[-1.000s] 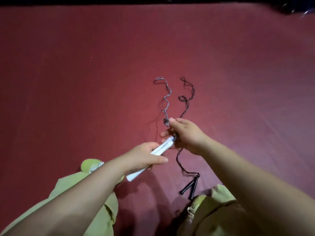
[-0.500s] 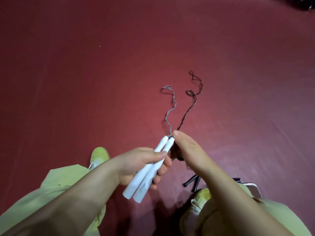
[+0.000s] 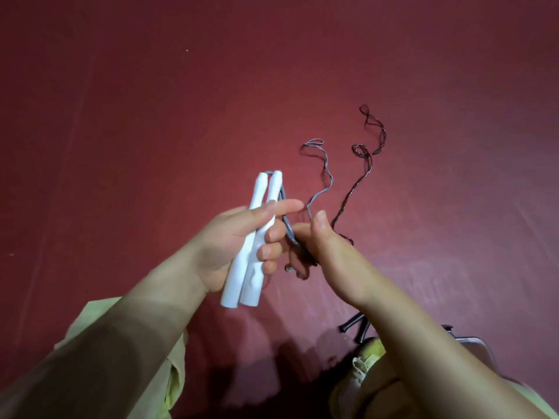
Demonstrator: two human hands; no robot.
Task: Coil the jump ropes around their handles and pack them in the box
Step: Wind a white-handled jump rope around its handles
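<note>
The left hand holds the two white handles side by side, its fingers curled round their middle and its forefinger stretched out straight across them toward the right hand. The handles stand tilted, their narrow tips up and away from the person, their butt ends sticking out below the palm. From the tips the grey rope bends down along the handles' right side, passes just beside the left fingertips and runs into the right hand, which pinches it between thumb and curled fingers, right next to the left hand. Beyond the right thumb the grey rope goes on in loose waves across the red floor and ends in a small loop well above both hands. A black rope lies to the right of the grey one; it also comes out from near the right hand's thumb side and wanders up to a twisted end farther off. Whether the right hand touches the black rope I cannot tell. The black handles lie on the floor below the right forearm, partly hidden by it, close to a yellow-green shoe. A grey object peeks out behind the right forearm; too little shows to tell what it is.
</note>
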